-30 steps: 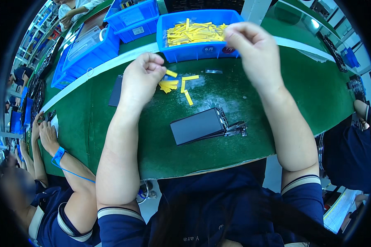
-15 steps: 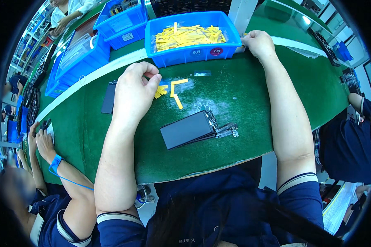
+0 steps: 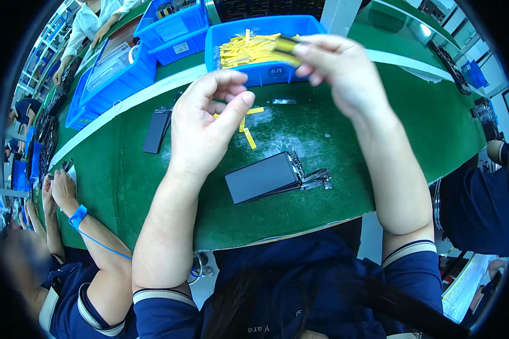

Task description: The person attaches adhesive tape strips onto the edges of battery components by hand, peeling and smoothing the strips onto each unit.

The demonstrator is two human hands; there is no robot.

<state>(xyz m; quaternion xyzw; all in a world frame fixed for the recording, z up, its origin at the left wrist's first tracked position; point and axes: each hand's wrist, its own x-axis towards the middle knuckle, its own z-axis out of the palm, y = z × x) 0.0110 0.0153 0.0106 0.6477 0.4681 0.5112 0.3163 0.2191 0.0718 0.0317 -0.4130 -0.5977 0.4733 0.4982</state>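
Note:
My right hand (image 3: 342, 70) is raised over the green mat and pinches a dark flat piece with a yellow strip (image 3: 285, 48) between its fingertips. My left hand (image 3: 206, 121) hovers beside it, fingers spread and empty, above a few loose yellow strips (image 3: 249, 135) on the mat. A stack of black flat rectangular parts (image 3: 263, 177) with metal tabs lies on the green mat (image 3: 345, 169) in front of me. Behind my hands a blue bin (image 3: 223, 39) holds several yellow strips.
Another black flat part (image 3: 156, 130) lies to the left on the mat. More blue bins (image 3: 119, 68) stand at the back left. A person with a blue wrist strap (image 3: 78, 216) sits at my left; another person (image 3: 481, 198) is at my right.
My right hand came back from the blue bin toward the centre, now holding a dark piece with a yellow strip. My left hand lifted off the mat and opened.

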